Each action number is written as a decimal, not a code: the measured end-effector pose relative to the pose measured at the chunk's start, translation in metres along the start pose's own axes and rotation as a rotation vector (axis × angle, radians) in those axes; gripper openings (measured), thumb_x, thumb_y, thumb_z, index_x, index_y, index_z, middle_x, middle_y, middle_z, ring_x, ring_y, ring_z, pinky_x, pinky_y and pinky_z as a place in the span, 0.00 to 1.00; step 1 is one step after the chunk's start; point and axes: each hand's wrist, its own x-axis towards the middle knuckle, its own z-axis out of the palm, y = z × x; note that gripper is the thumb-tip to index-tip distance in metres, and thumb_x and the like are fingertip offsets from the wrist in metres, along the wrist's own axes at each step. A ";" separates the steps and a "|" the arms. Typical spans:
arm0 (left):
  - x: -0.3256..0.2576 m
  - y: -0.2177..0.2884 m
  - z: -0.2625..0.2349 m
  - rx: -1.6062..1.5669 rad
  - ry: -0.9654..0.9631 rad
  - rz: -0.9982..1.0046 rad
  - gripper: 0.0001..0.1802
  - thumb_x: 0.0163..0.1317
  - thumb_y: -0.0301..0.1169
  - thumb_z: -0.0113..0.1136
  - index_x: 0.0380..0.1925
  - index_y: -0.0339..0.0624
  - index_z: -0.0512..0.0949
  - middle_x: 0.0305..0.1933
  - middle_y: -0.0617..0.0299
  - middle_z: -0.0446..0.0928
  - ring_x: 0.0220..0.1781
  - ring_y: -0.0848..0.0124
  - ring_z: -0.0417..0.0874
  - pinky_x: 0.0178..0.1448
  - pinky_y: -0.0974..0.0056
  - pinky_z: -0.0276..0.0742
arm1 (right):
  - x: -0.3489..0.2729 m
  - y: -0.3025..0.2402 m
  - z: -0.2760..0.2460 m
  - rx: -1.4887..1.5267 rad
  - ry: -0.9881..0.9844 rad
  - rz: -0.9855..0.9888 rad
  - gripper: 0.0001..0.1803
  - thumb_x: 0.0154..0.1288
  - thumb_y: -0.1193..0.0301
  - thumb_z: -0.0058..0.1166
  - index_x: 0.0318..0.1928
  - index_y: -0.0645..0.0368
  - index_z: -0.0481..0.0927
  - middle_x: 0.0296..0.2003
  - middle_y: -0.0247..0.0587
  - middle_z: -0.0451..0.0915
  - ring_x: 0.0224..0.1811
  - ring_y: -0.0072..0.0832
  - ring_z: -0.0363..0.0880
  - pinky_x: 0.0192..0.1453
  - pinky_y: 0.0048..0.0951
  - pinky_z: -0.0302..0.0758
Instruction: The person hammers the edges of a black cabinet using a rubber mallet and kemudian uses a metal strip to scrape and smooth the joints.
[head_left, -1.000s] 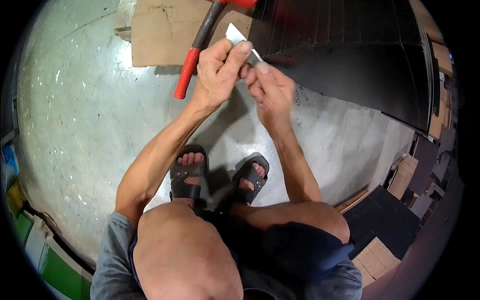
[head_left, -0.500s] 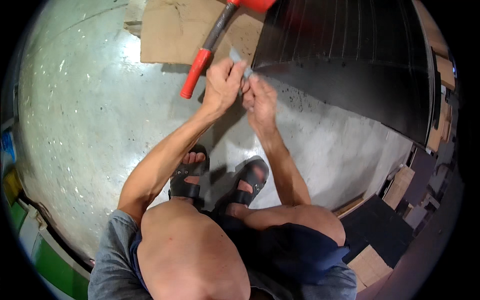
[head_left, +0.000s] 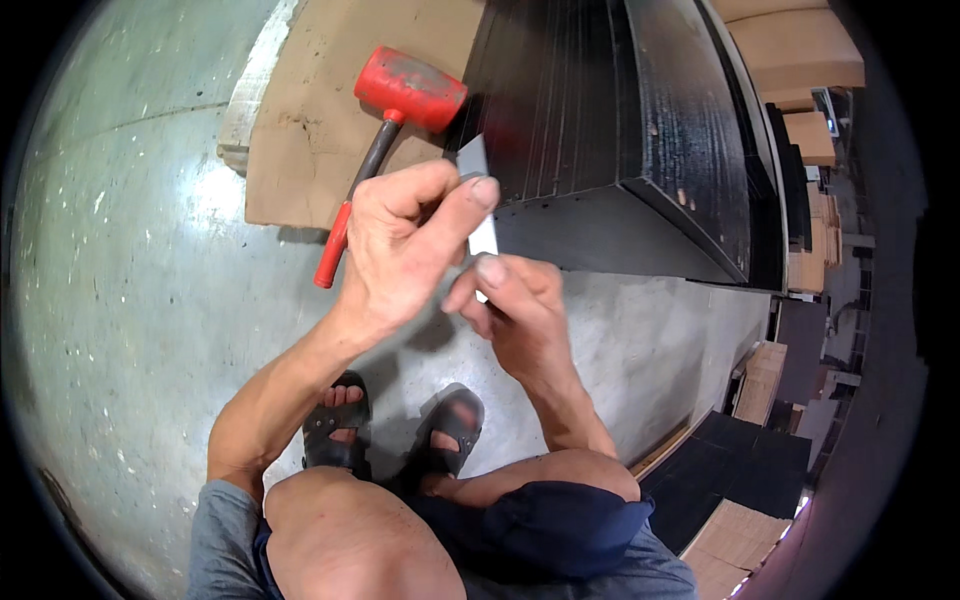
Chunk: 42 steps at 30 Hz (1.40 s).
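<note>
A thin, flat silvery strip (head_left: 483, 238) with a slanted, blade-like upper end is raised between my hands. My left hand (head_left: 405, 240) pinches its middle between thumb and curled fingers. Just below, my right hand (head_left: 522, 308) is closed with thumb and forefinger on the strip's lower end. What exactly the strip is cannot be made out. Beyond my left hand lies a mallet, with a red barrel-shaped head (head_left: 410, 88) and a dark handle ending in a red grip (head_left: 334, 245).
The mallet head rests on a brown cardboard sheet (head_left: 300, 150) at the far left. A large black, box-shaped piece (head_left: 560, 110) stands just beyond my hands. Stacked boards and boxes (head_left: 805, 140) line the right side. My sandalled feet (head_left: 440, 435) are on the grey floor.
Both hands have come closer to the camera with the strip, which now stands more upright. The view has shifted, so the whole mallet head and more of the black piece show.
</note>
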 end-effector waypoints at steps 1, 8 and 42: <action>0.002 0.012 0.005 0.003 -0.019 0.045 0.22 0.63 0.30 0.60 0.13 0.37 0.66 0.13 0.71 0.63 0.18 0.85 0.61 0.20 0.71 0.54 | -0.006 -0.013 0.000 -0.009 -0.018 -0.022 0.24 0.71 0.58 0.46 0.29 0.66 0.80 0.19 0.31 0.70 0.21 0.16 0.62 0.25 0.20 0.57; 0.025 0.057 0.038 -0.055 -0.150 0.294 0.22 0.65 0.31 0.59 0.12 0.42 0.65 0.13 0.76 0.60 0.17 0.88 0.57 0.18 0.73 0.50 | -0.021 -0.054 0.001 0.116 0.022 -0.251 0.25 0.71 0.58 0.47 0.24 0.68 0.78 0.19 0.40 0.74 0.16 0.17 0.62 0.19 0.20 0.55; 0.020 -0.001 0.020 0.056 -0.005 0.233 0.21 0.64 0.31 0.59 0.15 0.38 0.64 0.16 0.74 0.58 0.22 0.83 0.56 0.23 0.69 0.51 | 0.015 0.012 -0.001 0.293 -0.008 -0.311 0.25 0.74 0.60 0.46 0.23 0.65 0.74 0.15 0.33 0.67 0.16 0.16 0.56 0.22 0.20 0.51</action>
